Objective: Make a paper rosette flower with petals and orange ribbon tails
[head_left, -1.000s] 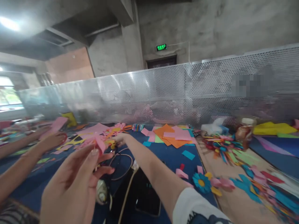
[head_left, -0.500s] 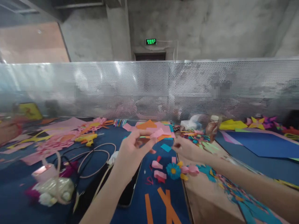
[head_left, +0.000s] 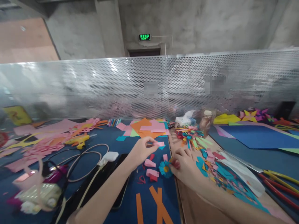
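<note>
My left hand (head_left: 143,151) pinches a small pink paper strip (head_left: 160,144) between thumb and fingertips, held above a blue paper scrap (head_left: 162,147). My right hand (head_left: 187,166) is low over the table with its fingers curled in, at the right side of a blue paper flower (head_left: 165,169) with a yellow centre. What those fingertips grip is hidden, though a bit of orange-yellow shows beside them. Left of the flower lie folded pink paper loops (head_left: 152,173) with red pieces. Orange paper strips (head_left: 159,202) lie nearer to me.
A phone (head_left: 121,193) and a cable with a white plug (head_left: 109,158) lie on the left, near a yellow glue gun (head_left: 78,141). Scissors (head_left: 263,171) and colourful paper scraps (head_left: 224,174) are at right. A bottle (head_left: 206,122) stands behind, before a perforated metal screen (head_left: 105,87).
My right hand has come down and toward me, to the flower's side. The left hand still holds the pink strip, now lower. The view has shifted, bringing the scissors into sight.
</note>
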Action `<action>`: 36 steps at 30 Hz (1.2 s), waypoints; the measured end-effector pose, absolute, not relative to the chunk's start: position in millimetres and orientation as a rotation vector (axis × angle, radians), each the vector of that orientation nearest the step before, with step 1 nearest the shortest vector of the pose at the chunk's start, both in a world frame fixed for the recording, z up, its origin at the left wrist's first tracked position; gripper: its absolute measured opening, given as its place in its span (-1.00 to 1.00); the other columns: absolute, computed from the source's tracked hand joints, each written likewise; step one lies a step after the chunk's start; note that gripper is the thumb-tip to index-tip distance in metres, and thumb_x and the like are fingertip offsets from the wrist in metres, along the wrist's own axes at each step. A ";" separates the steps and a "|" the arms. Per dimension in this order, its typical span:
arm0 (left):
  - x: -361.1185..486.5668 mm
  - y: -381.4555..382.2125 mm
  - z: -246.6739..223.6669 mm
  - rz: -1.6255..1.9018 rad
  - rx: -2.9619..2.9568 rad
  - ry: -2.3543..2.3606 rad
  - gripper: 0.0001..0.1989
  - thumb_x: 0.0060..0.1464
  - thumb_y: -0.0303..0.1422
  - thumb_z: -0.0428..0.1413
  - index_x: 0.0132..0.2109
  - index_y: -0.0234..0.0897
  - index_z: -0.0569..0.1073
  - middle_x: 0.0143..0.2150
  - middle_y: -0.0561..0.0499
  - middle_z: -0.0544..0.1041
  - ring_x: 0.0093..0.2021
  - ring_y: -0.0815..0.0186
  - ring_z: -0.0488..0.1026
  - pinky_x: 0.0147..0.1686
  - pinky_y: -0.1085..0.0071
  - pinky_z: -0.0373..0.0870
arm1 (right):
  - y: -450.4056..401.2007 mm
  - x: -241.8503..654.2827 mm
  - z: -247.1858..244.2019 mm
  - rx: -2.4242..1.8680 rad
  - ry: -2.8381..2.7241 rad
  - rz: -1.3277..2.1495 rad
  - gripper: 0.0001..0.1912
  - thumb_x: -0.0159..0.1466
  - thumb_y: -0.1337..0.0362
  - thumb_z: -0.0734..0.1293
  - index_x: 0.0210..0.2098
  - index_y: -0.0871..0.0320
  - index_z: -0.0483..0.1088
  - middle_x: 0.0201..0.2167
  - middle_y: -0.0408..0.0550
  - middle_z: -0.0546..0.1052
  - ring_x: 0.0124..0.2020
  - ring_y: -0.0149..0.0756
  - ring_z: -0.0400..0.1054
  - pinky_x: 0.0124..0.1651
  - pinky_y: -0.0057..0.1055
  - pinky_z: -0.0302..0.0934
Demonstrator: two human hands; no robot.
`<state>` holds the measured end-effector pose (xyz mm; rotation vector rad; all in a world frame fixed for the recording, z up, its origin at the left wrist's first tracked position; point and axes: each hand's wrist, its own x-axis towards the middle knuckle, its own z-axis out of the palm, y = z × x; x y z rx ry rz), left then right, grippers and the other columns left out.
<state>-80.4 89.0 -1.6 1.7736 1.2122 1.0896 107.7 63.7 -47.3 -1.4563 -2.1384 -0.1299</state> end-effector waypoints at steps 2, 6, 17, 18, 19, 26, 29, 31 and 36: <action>-85.5 90.2 -5.2 1.054 1.810 1.219 -0.86 -0.06 -0.33 0.05 -0.34 -0.31 0.39 -0.33 -0.02 0.51 -0.30 0.28 0.46 -0.26 0.40 0.33 | 65.9 109.4 -49.5 -1.456 -2.106 -0.107 -0.94 0.07 0.33 0.32 -0.53 0.11 0.37 -0.35 -0.04 0.38 -0.22 -0.13 0.18 -0.18 -0.24 0.12; -93.5 90.0 -11.2 1.033 1.844 1.265 -0.89 -0.06 -0.36 0.02 -0.41 -0.31 0.39 -0.45 0.05 0.45 -0.40 0.32 0.40 -0.36 0.44 0.29 | 65.9 116.3 -48.4 -1.341 -2.019 -0.148 -0.88 0.09 0.31 0.29 -0.57 0.12 0.35 -0.37 -0.04 0.39 -0.23 -0.13 0.21 -0.11 -0.15 0.07; -94.2 79.9 -14.2 0.839 2.048 1.174 -0.95 -0.02 -0.42 -0.01 -0.40 -0.28 0.32 -0.49 0.12 0.34 -0.48 0.42 0.31 -0.47 0.52 0.23 | 46.7 118.0 -29.0 -1.197 -1.876 0.214 -0.83 0.16 0.20 0.25 -0.52 0.07 0.37 -0.26 -0.05 0.35 -0.14 -0.16 0.22 -0.09 -0.16 0.12; -94.0 78.8 -14.3 0.829 2.045 1.159 -0.95 -0.02 -0.43 -0.02 -0.39 -0.28 0.32 -0.50 0.13 0.34 -0.49 0.43 0.30 -0.49 0.53 0.22 | 45.4 117.2 -27.6 -1.204 -1.868 0.243 -0.83 0.16 0.19 0.25 -0.52 0.06 0.37 -0.26 -0.06 0.34 -0.14 -0.16 0.22 -0.09 -0.16 0.12; -93.9 77.9 -14.7 0.817 2.041 1.147 -0.96 -0.02 -0.44 -0.02 -0.39 -0.28 0.31 -0.50 0.13 0.34 -0.50 0.44 0.30 -0.50 0.53 0.22 | 44.0 116.5 -26.2 -1.212 -1.858 0.274 -0.82 0.17 0.18 0.24 -0.52 0.06 0.37 -0.24 -0.06 0.34 -0.14 -0.17 0.22 -0.09 -0.18 0.12; -93.3 75.4 -16.1 0.785 2.071 1.147 -0.98 -0.04 -0.44 -0.01 -0.40 -0.28 0.31 -0.44 0.10 0.38 -0.43 0.40 0.35 -0.43 0.49 0.28 | 39.2 114.5 -23.7 -1.223 -1.852 0.331 -0.82 0.17 0.15 0.25 -0.51 0.04 0.38 -0.23 -0.09 0.33 -0.13 -0.22 0.22 -0.10 -0.25 0.13; -92.6 73.8 -12.9 0.783 2.073 1.130 -0.97 -0.03 -0.44 -0.01 -0.39 -0.28 0.31 -0.44 0.10 0.38 -0.43 0.40 0.34 -0.43 0.49 0.28 | 40.3 115.1 -25.4 -1.195 -1.868 0.312 -0.84 0.18 0.17 0.26 -0.50 0.04 0.37 -0.23 -0.12 0.33 -0.14 -0.25 0.22 -0.09 -0.27 0.12; -92.0 71.9 -10.5 0.774 2.061 1.112 -0.97 -0.02 -0.44 -0.02 -0.39 -0.28 0.31 -0.43 0.09 0.39 -0.43 0.41 0.34 -0.43 0.49 0.28 | 41.1 115.5 -26.3 -1.177 -1.880 0.302 -0.84 0.18 0.17 0.26 -0.50 0.04 0.37 -0.23 -0.13 0.33 -0.14 -0.26 0.23 -0.09 -0.29 0.12; -91.1 67.5 -6.6 0.750 2.039 1.085 -0.96 -0.02 -0.47 -0.03 -0.38 -0.28 0.31 -0.41 0.08 0.41 -0.42 0.41 0.35 -0.43 0.49 0.28 | 41.4 115.7 -27.3 -1.173 -1.882 0.307 -0.84 0.18 0.18 0.26 -0.49 0.04 0.38 -0.23 -0.11 0.34 -0.13 -0.26 0.23 -0.09 -0.29 0.13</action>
